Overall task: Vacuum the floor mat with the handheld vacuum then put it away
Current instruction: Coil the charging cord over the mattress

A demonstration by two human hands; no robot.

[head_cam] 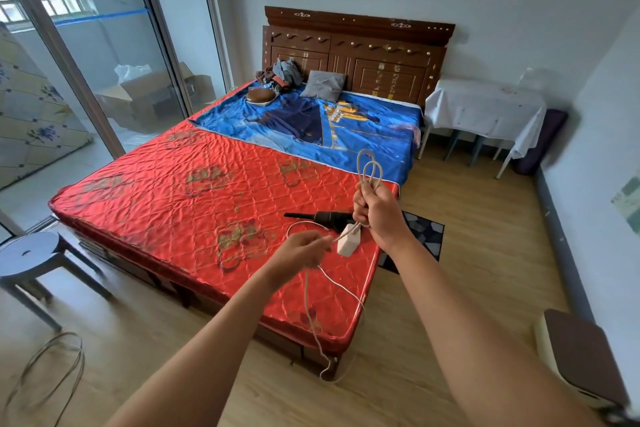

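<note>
wooden floor surrounds a bed (173, 191) with a red quilted mattress. far left of the hands, behind glass, a cardboard box (145, 94) has a white plastic bag (131, 71) at its top. left hand (301, 251) pinches the white cable (306, 288). just beyond it, the black handheld vacuum (325, 217) lies on the mattress. right hand (379, 213) grips the cable's loops, a white charger plug (348, 241) dangling beneath. the floor mat (427, 234) lies just right of that hand.

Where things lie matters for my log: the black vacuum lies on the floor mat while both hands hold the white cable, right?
Not quite. In the head view the black vacuum lies on the red mattress, not on the floor mat. The rest holds: the right hand and the left hand both hold the white cable.
</note>
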